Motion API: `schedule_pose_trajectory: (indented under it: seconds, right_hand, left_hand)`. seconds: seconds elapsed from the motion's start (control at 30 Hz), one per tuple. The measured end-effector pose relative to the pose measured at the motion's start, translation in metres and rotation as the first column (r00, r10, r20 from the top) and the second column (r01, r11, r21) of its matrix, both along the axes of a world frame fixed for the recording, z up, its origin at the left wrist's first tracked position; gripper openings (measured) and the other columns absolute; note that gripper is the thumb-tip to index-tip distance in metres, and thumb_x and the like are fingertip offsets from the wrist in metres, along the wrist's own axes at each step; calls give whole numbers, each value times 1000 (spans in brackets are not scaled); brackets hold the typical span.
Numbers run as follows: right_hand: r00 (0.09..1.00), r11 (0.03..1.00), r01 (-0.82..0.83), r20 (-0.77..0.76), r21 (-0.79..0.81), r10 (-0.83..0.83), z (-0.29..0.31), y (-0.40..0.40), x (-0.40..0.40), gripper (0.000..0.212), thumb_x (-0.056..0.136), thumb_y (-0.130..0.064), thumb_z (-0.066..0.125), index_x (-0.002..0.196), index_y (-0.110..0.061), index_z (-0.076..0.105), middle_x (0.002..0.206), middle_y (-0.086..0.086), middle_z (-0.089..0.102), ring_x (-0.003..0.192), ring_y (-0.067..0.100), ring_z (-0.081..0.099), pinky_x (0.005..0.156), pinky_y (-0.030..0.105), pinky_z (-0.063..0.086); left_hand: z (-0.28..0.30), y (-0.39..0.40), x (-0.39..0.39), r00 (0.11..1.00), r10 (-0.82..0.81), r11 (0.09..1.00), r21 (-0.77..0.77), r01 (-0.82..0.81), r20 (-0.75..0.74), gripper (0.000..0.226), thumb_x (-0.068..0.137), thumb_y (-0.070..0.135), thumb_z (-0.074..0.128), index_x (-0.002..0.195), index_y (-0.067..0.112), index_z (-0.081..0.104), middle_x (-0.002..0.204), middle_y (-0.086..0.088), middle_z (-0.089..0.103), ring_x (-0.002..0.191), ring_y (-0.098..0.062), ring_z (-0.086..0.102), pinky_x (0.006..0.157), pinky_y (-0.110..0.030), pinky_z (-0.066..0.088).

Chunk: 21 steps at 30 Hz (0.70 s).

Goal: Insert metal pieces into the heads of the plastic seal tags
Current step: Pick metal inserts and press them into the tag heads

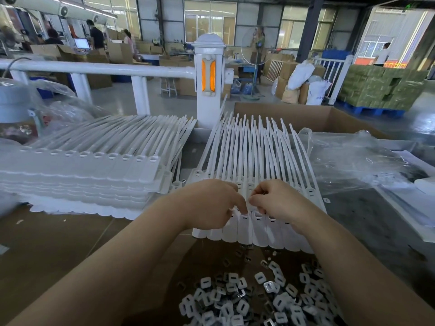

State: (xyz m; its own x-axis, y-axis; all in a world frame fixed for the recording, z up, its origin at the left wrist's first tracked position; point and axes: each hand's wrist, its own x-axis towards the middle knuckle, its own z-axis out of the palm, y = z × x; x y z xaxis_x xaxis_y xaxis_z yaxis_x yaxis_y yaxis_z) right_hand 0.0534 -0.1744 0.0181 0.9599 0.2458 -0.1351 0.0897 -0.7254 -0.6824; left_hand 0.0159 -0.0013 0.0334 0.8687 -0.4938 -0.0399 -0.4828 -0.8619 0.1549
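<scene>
Two hands: left hand (211, 203) and right hand (277, 201), fingers curled, pinch grip unclear.
Seal tag strip (247, 229): steadied under fingertips for insertion.
Metal pieces (254, 300): heaped just behind fingers, within reach.

Tag heads (244, 222) partly under hands (211, 203)

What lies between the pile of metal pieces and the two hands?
In the head view, the flat ends of the row of white seal tags, then a few stray pieces on brown cardboard.

Head-worn view, forward-down, close over hands (244, 203)
</scene>
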Motion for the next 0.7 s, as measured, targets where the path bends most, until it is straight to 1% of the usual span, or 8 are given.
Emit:
schedule_pose_trajectory:
  seconds: [0.13,0.23,0.33,0.43,0.53,0.6,0.67,0.7]
  right_hand:
    - [1000,1000,2,0,3,-2,0,1,0,7,94,-21,61,88,-20,64,77,1,65,68,13,59,64,28,47]
    - [1000,1000,10,3,-7,-10,0,1,1,7,95,-22,61,88,-21,63,78,1,66,68,12,59,63,28,46]
    - [1000,1000,19,17,-15,-19,-1,3,1,7,95,-22,61,89,-21,63,78,0,66,67,11,59,63,27,47]
    - [999,999,20,27,-29,-19,0,4,1,8,95,-20,59,89,-20,64,80,1,68,66,10,59,61,26,45]
    - [999,999,23,45,-42,-21,0,4,0,8,94,-17,59,88,-19,64,77,0,67,62,8,57,57,24,43]
    - [999,999,24,48,-40,-22,-1,4,0,8,93,-18,59,88,-19,64,77,0,67,63,9,58,58,25,44]
    - [999,999,20,42,-37,-18,-1,4,1,7,95,-20,59,89,-21,63,78,0,66,65,10,58,58,25,44]
    - [999,999,19,37,-32,-18,-1,3,1,8,96,-21,58,89,-21,63,78,-1,66,65,9,58,57,24,43]
  left_hand:
    - [-1,-5,0,1000,28,999,17,-28,3,47,94,9,50,131,36,59,116,10,52,107,-11,54,95,-34,48]
    - [-1,-9,-1,999,26,999,35,-27,24,51,92,6,48,132,35,59,112,11,50,97,-10,51,83,-27,43]
    - [0,-17,-5,997,19,995,92,-26,75,51,90,3,47,131,30,58,112,7,52,90,-11,49,76,-27,38]
    - [1,-26,-11,988,-19,982,189,-10,152,45,90,3,46,128,22,57,111,3,53,84,-16,55,71,-29,43]
    - [0,-34,-13,982,-24,971,238,-22,189,42,91,2,45,128,20,56,101,3,47,75,-18,51,66,-32,46]
    - [-2,-34,-10,984,21,976,210,-58,176,42,91,4,46,128,21,58,105,2,49,85,-19,54,74,-34,49]
    - [-3,-30,-6,987,106,983,135,-122,122,46,90,3,49,127,26,62,111,2,49,100,-18,52,82,-32,46]
    - [-4,-27,-3,984,159,983,81,-165,78,48,89,3,50,126,30,63,114,3,48,103,-16,50,84,-30,43]
